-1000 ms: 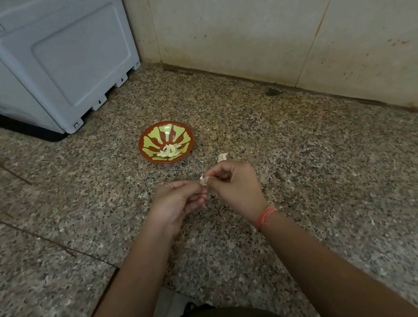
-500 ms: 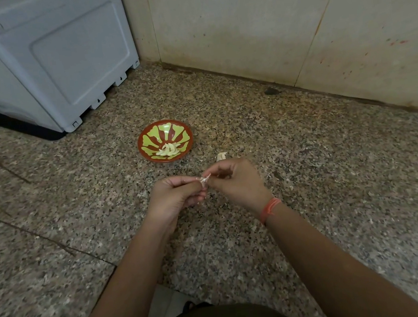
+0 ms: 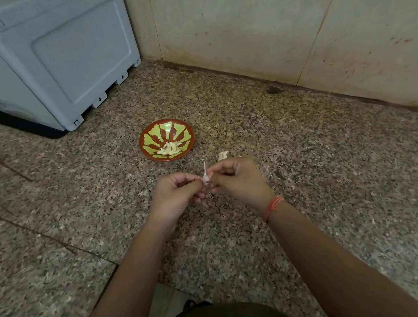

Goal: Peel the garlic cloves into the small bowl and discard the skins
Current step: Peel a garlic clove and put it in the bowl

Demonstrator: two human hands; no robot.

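Observation:
A small red bowl [image 3: 150,149] with a green pattern sits on the speckled granite floor, and several peeled garlic cloves [image 3: 169,148] lie in it. Just below the bowl, my left hand [image 3: 178,195] and my right hand [image 3: 236,181] meet over the floor. Both pinch one small garlic clove [image 3: 205,178] between their fingertips, and a thin strip of skin sticks up from it. Most of the clove is hidden by my fingers. A piece of garlic or skin [image 3: 222,155] lies on the floor just beyond my right hand.
A large grey plastic box [image 3: 45,59] stands at the back left on a dark mat [image 3: 21,126]. A beige wall [image 3: 266,23] runs along the back. Small skin flakes lie on the floor to the right of my hands.
Both hands stay together on the clove with small finger shifts. A thin strip of skin now stands up from the clove between my fingertips.

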